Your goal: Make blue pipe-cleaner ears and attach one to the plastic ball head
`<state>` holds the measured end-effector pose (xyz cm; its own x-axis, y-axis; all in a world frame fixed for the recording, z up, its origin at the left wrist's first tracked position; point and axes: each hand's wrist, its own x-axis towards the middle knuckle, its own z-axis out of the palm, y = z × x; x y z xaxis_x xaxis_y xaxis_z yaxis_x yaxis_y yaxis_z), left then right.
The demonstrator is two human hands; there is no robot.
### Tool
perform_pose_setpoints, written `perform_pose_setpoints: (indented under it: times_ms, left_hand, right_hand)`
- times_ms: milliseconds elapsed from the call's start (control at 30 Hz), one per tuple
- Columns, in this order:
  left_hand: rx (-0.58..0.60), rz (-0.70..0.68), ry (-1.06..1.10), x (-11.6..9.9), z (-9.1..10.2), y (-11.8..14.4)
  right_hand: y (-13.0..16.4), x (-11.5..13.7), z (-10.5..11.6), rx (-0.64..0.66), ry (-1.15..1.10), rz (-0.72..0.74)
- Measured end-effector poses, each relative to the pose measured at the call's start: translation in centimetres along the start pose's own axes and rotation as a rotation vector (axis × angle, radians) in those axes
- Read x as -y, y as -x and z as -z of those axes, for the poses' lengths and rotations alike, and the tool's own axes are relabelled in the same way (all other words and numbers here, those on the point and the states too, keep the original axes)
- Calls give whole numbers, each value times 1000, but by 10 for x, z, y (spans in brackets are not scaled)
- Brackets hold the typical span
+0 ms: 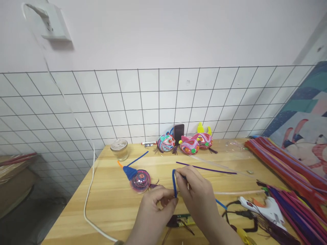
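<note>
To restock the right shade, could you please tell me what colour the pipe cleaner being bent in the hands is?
Blue: the pipe cleaner shows best in the head view.

Our home craft corner.
We sit at a wooden table (114, 204): beyond it a wire grid (158, 102), on it pipe cleaners (286, 163), a glue gun (263, 207), finished figures (189, 143).

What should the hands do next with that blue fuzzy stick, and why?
Probably keep folding it tighter. The blue fuzzy stick is bent into a narrow loop, pinched by the left hand below and the right hand at the top, and its tail pokes out loose behind the right hand.
</note>
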<state>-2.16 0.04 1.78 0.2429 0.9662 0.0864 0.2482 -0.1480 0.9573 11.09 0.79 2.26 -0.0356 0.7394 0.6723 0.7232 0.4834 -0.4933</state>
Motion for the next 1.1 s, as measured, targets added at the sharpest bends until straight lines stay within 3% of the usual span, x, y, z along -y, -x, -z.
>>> perform_pose_setpoints:
  times_ms: [233,467,667,867,1100]
  left_hand:
    - [-24,5,18,4,-1,2]
    - [140,169,362,16,14,-7]
    - [159,191,338,16,23,-10]
    - [151,101,288,7,26,-11]
    - [52,140,326,13,25,-13]
  right_hand:
    - [-2,3,-3,24,-68,-63]
    - [-4,-11,2,61,-86,-32]
    - [-4,-16,5,108,-58,-35]
    - [1,-6,-1,179,-69,-35]
    - [9,6,-9,256,-89,-32]
